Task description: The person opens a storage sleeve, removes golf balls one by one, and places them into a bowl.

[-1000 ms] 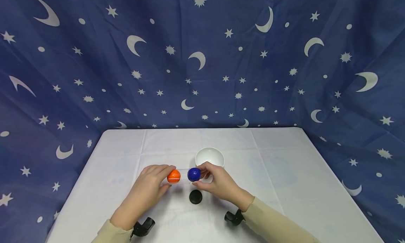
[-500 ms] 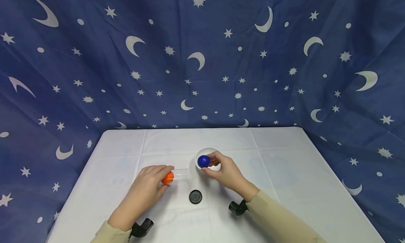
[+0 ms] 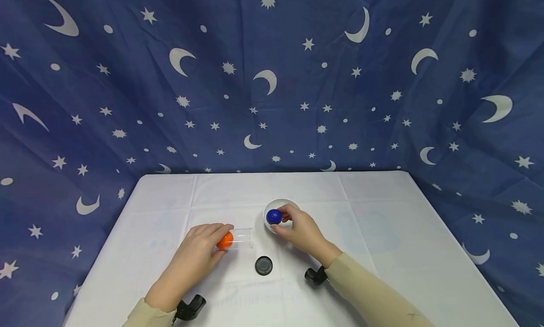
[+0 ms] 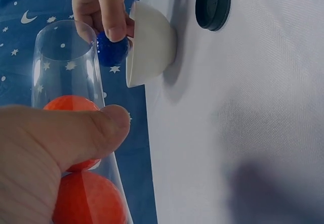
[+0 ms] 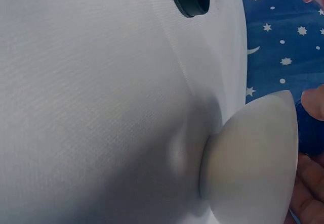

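My left hand [image 3: 196,253] grips a clear tube [image 3: 243,238], which lies sideways with its mouth toward the right. Inside it are two orange balls [image 4: 88,198], one partly behind my thumb in the left wrist view; the head view shows one orange ball [image 3: 225,240] by my fingertips. Between thumb and fingers, my right hand [image 3: 301,232] pinches a blue ball [image 3: 274,217] over the white bowl [image 4: 154,47]. From the side, the blue ball [image 4: 112,50] appears right at the bowl's rim.
A round black cap [image 3: 264,265] lies on the white tabletop [image 3: 374,279] between my forearms, nearer to me than the tube. Behind the table hangs a blue curtain [image 3: 297,81] with moons and stars. Each wrist carries a black camera mount [image 3: 315,276].
My right hand has carried the blue ball from the tube's mouth back and right to over the bowl. The visible orange ball has slid deeper into the tube, while my left hand barely moved.
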`<state>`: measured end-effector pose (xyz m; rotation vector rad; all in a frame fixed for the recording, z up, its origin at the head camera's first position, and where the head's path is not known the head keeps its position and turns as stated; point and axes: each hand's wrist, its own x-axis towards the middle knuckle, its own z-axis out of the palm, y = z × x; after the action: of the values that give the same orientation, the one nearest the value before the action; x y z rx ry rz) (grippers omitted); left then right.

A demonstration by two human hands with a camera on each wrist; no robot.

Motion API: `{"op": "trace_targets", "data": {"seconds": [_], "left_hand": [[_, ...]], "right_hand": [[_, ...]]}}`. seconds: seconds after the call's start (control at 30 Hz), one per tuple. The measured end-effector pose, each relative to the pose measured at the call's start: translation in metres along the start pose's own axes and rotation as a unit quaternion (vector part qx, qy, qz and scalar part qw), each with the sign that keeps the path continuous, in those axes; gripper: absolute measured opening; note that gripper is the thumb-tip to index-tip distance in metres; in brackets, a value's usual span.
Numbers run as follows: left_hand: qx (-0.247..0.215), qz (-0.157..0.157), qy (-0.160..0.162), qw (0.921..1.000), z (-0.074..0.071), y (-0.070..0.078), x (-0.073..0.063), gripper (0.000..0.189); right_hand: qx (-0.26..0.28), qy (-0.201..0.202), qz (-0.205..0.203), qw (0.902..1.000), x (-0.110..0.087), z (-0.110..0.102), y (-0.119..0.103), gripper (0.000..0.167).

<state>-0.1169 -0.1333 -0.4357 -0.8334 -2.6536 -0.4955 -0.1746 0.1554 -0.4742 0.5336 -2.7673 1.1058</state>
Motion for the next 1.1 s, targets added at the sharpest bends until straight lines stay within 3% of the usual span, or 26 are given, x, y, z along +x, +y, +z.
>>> {"op": "trace_targets", "data": {"seconds": [0.23,1.1], "left_hand": [[-0.001,-0.001,-0.009,1.0000,0.0001,-0.0011,-0.0005,0.058],[0.005,-0.009,-0.016,0.9998,0.0007,-0.0010,-0.0024,0.059]], "right_hand": [[-0.033,0.000,0.000,0.9994,0.0038,0.0061,0.0026,0.036],[-0.041,0.002,-0.005,0.9991,0.0070,0.0060,0.0005,0.036]]}}
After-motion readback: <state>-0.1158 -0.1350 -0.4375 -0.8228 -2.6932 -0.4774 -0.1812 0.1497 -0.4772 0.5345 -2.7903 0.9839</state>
